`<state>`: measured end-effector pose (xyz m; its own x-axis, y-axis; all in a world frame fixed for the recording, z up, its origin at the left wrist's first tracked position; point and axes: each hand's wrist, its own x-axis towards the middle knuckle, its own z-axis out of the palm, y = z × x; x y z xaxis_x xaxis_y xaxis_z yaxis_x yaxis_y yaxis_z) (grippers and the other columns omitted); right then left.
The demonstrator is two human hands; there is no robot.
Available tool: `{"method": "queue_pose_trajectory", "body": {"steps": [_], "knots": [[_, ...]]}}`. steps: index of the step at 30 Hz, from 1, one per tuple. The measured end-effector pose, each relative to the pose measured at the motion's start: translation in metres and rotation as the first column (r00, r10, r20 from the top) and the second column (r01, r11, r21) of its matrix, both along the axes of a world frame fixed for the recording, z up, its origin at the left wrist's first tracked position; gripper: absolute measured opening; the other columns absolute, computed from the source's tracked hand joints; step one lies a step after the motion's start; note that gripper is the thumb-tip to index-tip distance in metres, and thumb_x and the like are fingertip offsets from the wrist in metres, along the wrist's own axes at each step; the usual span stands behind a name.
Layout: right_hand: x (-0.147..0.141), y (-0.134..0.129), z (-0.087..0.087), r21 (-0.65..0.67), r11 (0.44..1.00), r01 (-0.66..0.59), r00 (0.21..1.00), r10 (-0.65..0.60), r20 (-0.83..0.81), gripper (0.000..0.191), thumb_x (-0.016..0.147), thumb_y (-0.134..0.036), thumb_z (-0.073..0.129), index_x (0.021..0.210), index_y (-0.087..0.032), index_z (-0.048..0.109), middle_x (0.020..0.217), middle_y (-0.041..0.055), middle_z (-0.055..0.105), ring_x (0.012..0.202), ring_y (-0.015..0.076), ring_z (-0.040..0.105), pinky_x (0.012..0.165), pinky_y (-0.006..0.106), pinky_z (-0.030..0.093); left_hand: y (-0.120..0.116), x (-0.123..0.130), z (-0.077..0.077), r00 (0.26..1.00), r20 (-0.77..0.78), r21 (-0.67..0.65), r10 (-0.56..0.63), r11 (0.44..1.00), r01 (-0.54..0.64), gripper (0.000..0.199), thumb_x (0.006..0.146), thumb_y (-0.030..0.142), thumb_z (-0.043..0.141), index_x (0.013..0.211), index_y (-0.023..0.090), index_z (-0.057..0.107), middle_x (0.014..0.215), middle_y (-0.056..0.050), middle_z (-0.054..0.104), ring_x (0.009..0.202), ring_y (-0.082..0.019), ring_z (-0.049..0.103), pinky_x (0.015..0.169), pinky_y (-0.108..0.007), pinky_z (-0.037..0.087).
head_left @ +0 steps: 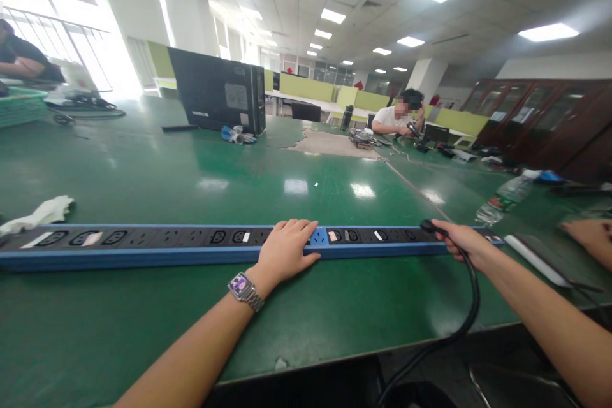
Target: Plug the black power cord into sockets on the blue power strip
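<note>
A long blue and black power strip (182, 239) with several sockets lies across the green table. My left hand (288, 248) rests over its middle, fingers laid across the top and thumb spread along the front edge, beside a blue socket (319, 236). Toward the strip's right end, my right hand (456, 240) is closed around a black power plug (429, 225). The plug's head is at the strip's sockets; whether it is inserted I cannot tell. Its black cord (473, 299) loops down past the table's front edge.
A black computer case (215, 89) stands behind, with gloves (238, 134) before it. White cloth (41, 215) lies left. A plastic bottle (507, 196) lies right, near another person's hand (590, 239). One person (394, 120) sits at the far side, another (23, 60) at far left.
</note>
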<state>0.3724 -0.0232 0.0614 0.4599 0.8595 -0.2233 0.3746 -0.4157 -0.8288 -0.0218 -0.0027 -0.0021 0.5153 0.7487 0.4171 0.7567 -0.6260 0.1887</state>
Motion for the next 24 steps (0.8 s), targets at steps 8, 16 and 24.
{"method": "queue_pose_trajectory", "body": {"steps": [8,16,24], "knots": [[-0.173,-0.041,0.031,0.072,0.727,-0.683,0.73,0.683,0.028,0.038,0.086,-0.044,0.057,0.06,-0.017,0.057,0.051,-0.0001,0.056,0.042,0.0102,0.049,0.044,0.022,0.035,-0.022,0.038,0.019,0.917,0.351,0.17,-0.188,0.976,0.135,0.05,0.091,0.034,0.056,0.138,0.022,0.045,0.135,-0.01,0.057,0.124,-0.024,0.052,0.103,-0.039,0.042],[-0.16,-0.048,-0.044,0.287,0.829,-0.479,0.864,0.39,0.318,0.044,0.089,-0.053,0.051,0.062,-0.019,0.061,0.048,-0.0018,0.046,0.051,0.0143,0.045,0.052,0.025,0.032,-0.006,-0.074,0.032,0.818,0.531,0.073,0.223,0.949,-0.306,0.044,0.091,0.044,0.051,0.125,0.016,0.057,0.11,-0.01,0.066,0.103,-0.024,0.062,0.096,-0.04,0.048],[-0.141,-0.05,-0.105,0.261,0.843,-0.471,0.841,0.339,0.423,0.048,0.09,-0.054,0.047,0.058,-0.019,0.057,0.053,0.0005,0.052,0.055,0.0152,0.047,0.057,0.026,0.033,0.001,-0.087,0.016,0.977,0.162,-0.08,0.137,0.989,-0.126,0.038,0.087,0.05,0.054,0.107,0.022,0.068,0.105,-0.008,0.073,0.095,-0.025,0.067,0.089,-0.039,0.052]]}}
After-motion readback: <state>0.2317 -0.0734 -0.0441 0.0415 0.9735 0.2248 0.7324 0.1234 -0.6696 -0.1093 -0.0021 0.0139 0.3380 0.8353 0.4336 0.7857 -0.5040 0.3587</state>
